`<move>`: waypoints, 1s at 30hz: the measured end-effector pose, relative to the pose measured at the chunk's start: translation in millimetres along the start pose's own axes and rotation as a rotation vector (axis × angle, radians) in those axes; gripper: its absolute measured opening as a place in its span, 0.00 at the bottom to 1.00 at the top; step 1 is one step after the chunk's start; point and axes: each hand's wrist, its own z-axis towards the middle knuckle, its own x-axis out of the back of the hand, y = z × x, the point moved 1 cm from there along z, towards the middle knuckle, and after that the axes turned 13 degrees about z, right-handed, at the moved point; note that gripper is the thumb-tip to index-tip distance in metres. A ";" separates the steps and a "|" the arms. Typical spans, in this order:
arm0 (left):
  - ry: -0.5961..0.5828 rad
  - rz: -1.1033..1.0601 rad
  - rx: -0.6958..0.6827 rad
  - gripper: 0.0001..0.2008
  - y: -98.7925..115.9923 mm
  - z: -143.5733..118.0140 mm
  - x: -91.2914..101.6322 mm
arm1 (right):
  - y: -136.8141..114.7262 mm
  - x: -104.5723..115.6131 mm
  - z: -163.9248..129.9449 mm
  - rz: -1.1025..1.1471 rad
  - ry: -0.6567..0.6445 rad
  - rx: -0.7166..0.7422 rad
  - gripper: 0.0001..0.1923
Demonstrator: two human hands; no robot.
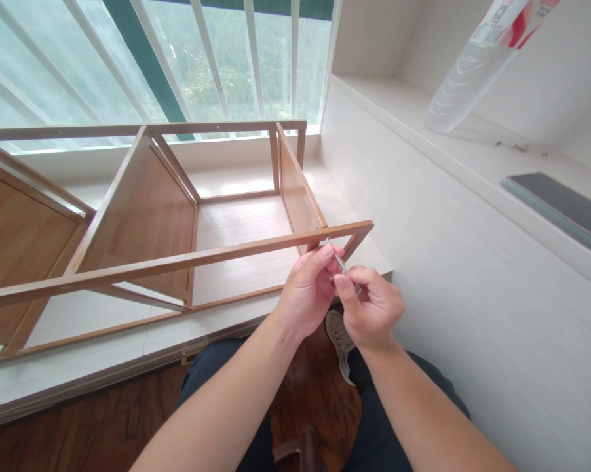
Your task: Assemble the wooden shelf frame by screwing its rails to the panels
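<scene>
One tool (341, 263) slants up-left toward the rail (227, 254).

The fingertips of the left hand (308, 282) and right hand (371, 305) cover parts of the thin metal rod (339, 261), and its tip at the rail is too small to make out. The wooden rack (177, 263) runs off the left edge. The top edge cuts the bottle (467, 85), the right edge the dark slab (565, 208), and the bottom edge both forearms and a brown object (308, 449). The right hand partly hides a shoe (339, 337); greenery beyond the window (239, 62) is blurred.
</scene>
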 end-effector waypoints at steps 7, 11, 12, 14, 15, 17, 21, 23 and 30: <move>-0.012 0.055 -0.010 0.19 2.0 -2.4 -2.6 | 6.8 2.5 -7.9 0.024 0.046 -0.038 0.04; -0.004 0.036 -0.026 0.18 0.9 -1.0 -2.1 | 9.2 -0.6 -8.9 0.095 0.110 -0.035 0.11; -0.004 0.032 -0.030 0.18 0.8 -0.6 -1.9 | 9.2 -1.5 -8.3 0.115 0.118 -0.033 0.13; -0.008 0.029 -0.033 0.17 0.8 0.1 -1.4 | 8.6 -2.9 -6.3 0.152 0.121 -0.034 0.14; -0.015 0.028 -0.033 0.17 0.9 0.4 -1.2 | 8.1 -3.4 -5.3 0.166 0.117 -0.031 0.15; -0.029 0.022 -0.035 0.16 1.1 0.9 -0.8 | 7.2 -3.8 -3.6 0.182 0.106 -0.014 0.16; -0.046 0.001 -0.030 0.16 1.0 1.4 -0.4 | 6.9 -3.6 -3.1 0.176 0.094 0.006 0.17; -0.044 -0.010 -0.023 0.16 0.8 1.6 -0.4 | 7.6 -3.5 -3.9 0.164 0.090 0.009 0.17; -0.034 -0.028 -0.005 0.15 -0.2 2.0 0.0 | 10.4 -2.8 -5.5 0.104 0.100 0.061 0.17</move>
